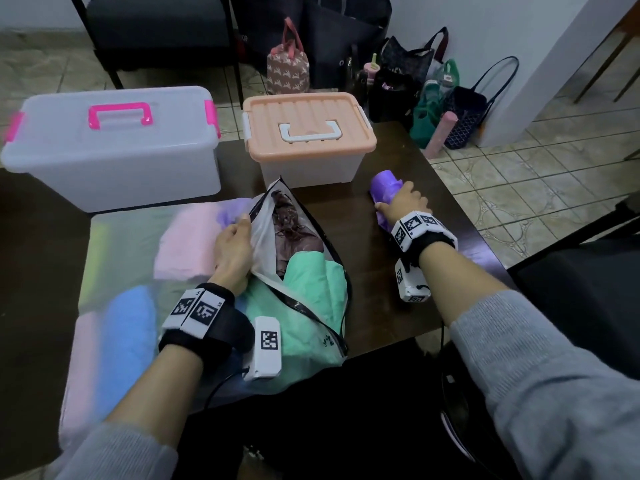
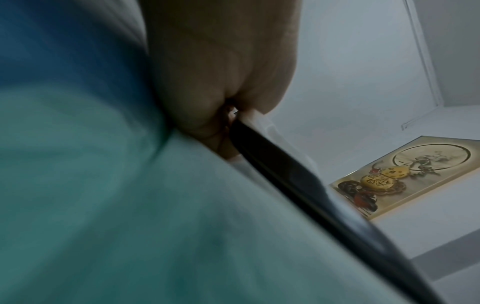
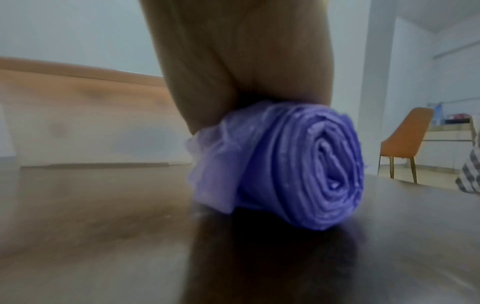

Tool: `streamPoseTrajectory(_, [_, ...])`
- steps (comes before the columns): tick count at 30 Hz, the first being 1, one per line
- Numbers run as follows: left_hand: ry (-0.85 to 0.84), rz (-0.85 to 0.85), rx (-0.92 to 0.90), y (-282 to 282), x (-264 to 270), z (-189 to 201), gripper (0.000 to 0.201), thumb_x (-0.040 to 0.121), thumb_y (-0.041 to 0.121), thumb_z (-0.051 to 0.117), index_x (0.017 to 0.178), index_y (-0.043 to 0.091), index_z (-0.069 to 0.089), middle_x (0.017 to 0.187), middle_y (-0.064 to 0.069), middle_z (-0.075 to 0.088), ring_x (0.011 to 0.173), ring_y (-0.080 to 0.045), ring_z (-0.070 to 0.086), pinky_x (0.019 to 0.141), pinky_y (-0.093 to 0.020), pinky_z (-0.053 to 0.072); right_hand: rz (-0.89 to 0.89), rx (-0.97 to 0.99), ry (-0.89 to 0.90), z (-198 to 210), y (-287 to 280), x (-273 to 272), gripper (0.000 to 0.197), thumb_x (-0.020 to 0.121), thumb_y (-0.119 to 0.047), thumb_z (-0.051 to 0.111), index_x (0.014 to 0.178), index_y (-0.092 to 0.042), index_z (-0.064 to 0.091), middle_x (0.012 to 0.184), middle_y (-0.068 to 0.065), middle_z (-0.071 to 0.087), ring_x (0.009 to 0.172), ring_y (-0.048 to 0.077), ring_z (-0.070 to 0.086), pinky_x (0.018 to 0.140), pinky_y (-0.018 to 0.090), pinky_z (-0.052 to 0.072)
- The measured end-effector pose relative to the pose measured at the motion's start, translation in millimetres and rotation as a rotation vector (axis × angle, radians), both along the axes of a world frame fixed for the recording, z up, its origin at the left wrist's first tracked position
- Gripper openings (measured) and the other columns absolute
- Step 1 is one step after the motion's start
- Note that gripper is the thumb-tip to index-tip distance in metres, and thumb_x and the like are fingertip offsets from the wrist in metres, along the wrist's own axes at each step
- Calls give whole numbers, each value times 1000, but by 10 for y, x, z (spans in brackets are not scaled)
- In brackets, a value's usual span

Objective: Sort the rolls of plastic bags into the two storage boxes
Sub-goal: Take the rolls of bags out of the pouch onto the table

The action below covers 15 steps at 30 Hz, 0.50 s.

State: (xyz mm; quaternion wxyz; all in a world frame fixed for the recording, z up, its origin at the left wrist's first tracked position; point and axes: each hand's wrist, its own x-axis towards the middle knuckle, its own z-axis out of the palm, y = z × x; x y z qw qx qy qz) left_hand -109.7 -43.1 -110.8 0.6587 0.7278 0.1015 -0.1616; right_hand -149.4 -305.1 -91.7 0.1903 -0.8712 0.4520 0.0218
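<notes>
- Clearly nothing is getting sorted yet: the translucent box with pink latches [image 1: 110, 147] and the peach-lidded box [image 1: 308, 138] are both sitting closed.
- Left hand [image 1: 232, 252] is pinching open the clear zip pouch [image 1: 304, 271], which is holding more rolls.
- Right hand [image 1: 403, 200] is gripping the purple plastic-bag roll [image 1: 384, 188] on the dark table [image 1: 363, 306].

We see a dark wooden table [image 1: 374, 216]; far off on the tiled floor [image 1: 519, 188], tote bags [image 1: 464, 116] against the wall, black chair [image 1: 156, 26] far left, framed picture [image 2: 405, 174] on wall.
</notes>
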Motion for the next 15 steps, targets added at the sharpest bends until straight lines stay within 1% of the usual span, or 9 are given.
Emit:
streamPoseTrajectory(4, [3, -4, -5, 6, -12, 12, 34, 100, 38, 37, 72, 19, 42, 66, 1, 35, 61, -13, 32, 56, -25, 30, 27, -8, 52, 5, -51, 3, 77, 84, -54, 59, 136, -5, 31, 141, 18, 39, 132, 34, 33, 104, 45, 29])
streamPoseTrajectory(5, [5, -9, -5, 6, -10, 12, 34, 100, 38, 37, 74, 18, 44, 71, -1, 40, 65, -13, 36, 59, -25, 33, 29, 3, 55, 25, -57, 2, 82, 82, -60, 56, 137, -5, 31, 142, 18, 38, 133, 34, 32, 105, 46, 28])
streamPoseTrajectory(7, [9, -7, -24, 8, -2, 14, 32, 100, 37, 37, 76, 19, 48, 88, -3, 50, 81, -15, 45, 71, -26, 40, 12, -18, -8, 104, -23, -5, 84, 82, -67, 50, 136, -4, 34, 142, 17, 37, 133, 34, 30, 106, 46, 27])
streamPoseTrajectory(9, [17, 3, -56, 8, -6, 16, 30, 101, 37, 37, 79, 22, 51, 98, -2, 54, 93, -18, 50, 85, -29, 43, 16, -123, -179, 238, 80, -25, 70, 87, -58, 48, 131, -4, 41, 138, 17, 41, 130, 33, 33, 103, 44, 29])
streamPoseTrajectory(11, [27, -2, -78, 2, -1, 18, 28, 101, 35, 36, 85, 20, 53, 98, 0, 57, 99, -19, 53, 92, -31, 43, 103, -152, -411, 376, 258, -11, 45, 92, -40, 49, 120, -5, 51, 125, 14, 51, 119, 29, 42, 97, 38, 34])
streamPoseTrajectory(12, [29, -5, -80, 1, -5, 29, 28, 101, 35, 36, 89, 18, 54, 99, -1, 58, 101, -19, 53, 93, -31, 43, 174, -55, -484, 424, 380, 23, 33, 93, -33, 50, 111, -5, 56, 112, 12, 57, 107, 25, 50, 91, 35, 38])
streamPoseTrajectory(13, [32, -6, -82, 4, -9, 32, 28, 101, 35, 36, 94, 16, 55, 103, -2, 58, 103, -19, 53, 94, -31, 43, 240, 120, -494, 438, 519, 61, 24, 94, -28, 51, 98, -7, 61, 96, 10, 60, 90, 22, 55, 81, 33, 43])
streamPoseTrajectory(14, [32, -7, -90, 5, -13, 40, 29, 101, 35, 36, 98, 14, 55, 108, -5, 59, 104, -20, 54, 95, -32, 43, 280, 350, -438, 432, 679, 91, 22, 94, -27, 51, 86, -8, 60, 82, 8, 60, 73, 19, 55, 67, 30, 46])
streamPoseTrajectory(15, [36, -9, -97, 3, -15, 43, 31, 101, 35, 36, 101, 12, 57, 111, -7, 60, 106, -21, 55, 97, -34, 43, 283, 580, -341, 418, 843, 113, 25, 95, -27, 51, 79, -9, 58, 71, 7, 55, 59, 17, 50, 52, 24, 43])
